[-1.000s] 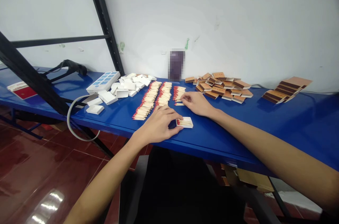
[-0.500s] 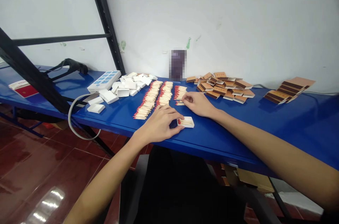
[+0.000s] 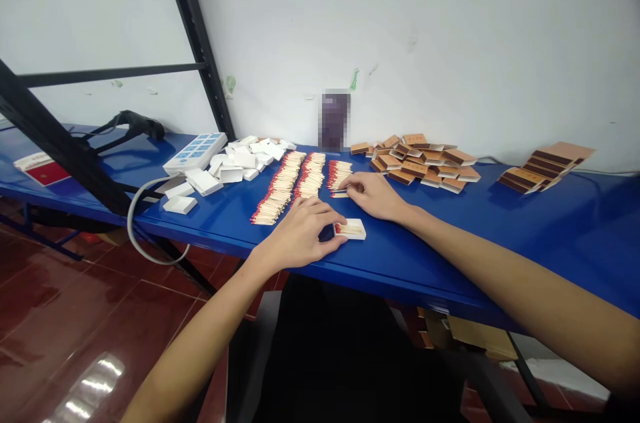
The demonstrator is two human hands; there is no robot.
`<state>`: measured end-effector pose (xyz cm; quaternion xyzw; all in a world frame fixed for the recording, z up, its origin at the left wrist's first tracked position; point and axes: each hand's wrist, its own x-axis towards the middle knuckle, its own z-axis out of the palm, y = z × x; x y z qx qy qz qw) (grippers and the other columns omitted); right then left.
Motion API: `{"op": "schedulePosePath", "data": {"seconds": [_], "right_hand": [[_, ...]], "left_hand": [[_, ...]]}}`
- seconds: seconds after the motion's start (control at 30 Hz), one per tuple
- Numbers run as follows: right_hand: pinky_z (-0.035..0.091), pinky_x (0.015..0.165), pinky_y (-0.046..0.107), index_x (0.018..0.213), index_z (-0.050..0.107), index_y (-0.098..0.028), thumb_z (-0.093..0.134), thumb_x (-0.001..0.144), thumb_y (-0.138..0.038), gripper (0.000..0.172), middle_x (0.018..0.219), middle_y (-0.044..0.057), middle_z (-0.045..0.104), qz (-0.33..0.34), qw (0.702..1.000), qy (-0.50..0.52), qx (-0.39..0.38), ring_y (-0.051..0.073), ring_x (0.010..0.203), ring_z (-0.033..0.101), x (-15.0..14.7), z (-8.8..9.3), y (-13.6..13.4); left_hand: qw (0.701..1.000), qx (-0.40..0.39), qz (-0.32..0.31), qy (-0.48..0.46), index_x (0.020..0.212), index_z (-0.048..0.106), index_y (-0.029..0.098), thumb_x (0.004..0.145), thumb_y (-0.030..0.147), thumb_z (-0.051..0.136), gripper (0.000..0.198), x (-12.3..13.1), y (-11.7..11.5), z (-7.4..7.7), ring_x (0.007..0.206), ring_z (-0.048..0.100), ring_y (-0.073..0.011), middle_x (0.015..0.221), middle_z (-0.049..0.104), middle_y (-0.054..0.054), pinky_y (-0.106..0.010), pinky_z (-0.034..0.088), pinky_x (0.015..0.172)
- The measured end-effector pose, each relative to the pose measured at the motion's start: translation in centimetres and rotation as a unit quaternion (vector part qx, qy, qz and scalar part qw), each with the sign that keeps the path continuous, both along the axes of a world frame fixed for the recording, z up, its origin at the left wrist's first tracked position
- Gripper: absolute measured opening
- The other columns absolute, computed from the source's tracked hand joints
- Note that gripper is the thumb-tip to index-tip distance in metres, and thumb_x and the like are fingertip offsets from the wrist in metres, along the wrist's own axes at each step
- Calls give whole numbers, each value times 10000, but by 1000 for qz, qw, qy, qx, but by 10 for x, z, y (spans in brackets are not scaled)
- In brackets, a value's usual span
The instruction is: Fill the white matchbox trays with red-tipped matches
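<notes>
My left hand (image 3: 306,233) grips the left end of a small white matchbox tray (image 3: 358,230) between thumb and fingers. Red-headed matches (image 3: 343,228) lie inside this tray, partly covered by the fingertips. Beyond it, my right hand (image 3: 376,195) has its fingers pinched at the near end of a short row of matches (image 3: 340,172); the fingertips hide how many they hold. Two longer rows of matches, a left one (image 3: 280,190) and a middle one (image 3: 311,176), lie just left of it with red heads facing left.
White empty trays (image 3: 245,159) are heaped at the back left beside a white box with blue squares (image 3: 196,152). Orange-brown matchbox sleeves (image 3: 423,163) are piled at the back right, with a joined stack of sleeves (image 3: 545,168) farther right. A black metal post (image 3: 197,30) rises at left.
My right fingertips have shifted very slightly over the near end of the short match row. The left hand and the tray stay in place.
</notes>
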<state>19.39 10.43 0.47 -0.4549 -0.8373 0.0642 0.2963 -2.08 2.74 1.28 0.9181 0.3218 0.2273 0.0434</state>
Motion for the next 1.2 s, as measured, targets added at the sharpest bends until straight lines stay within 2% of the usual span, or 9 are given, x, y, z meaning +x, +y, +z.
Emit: {"op": "schedulePosePath", "data": {"seconds": [0.2,1.0,1.2], "right_hand": [[419,717,271,915,772,-158,460,817,-108,331,849,55,719,-8,1000,-20,0,165,725,597,-1,0,0],[429,756,278,1006,771,-167,457,833,-105,364,889,62,728,2,998,-53,26,182,804,622,1,-2,3],[427,727,275,983,764,-163,471,809,-104,346,907,58,733,-8,999,-34,4,174,771,617,1,-4,6]], "left_hand": [[1000,-1,1,0,1077,672,225,929,377,601,223,0,0,0,1032,550,-217,1046,683,-22,-369,368,898],[1000,0,0,-4,1072,674,235,925,373,604,214,0,1,-1,1042,558,-216,1056,684,-19,-368,378,914],[1000,-1,1,0,1080,672,232,929,380,596,225,0,1,0,1041,557,-217,1058,683,-23,-371,377,923]]}}
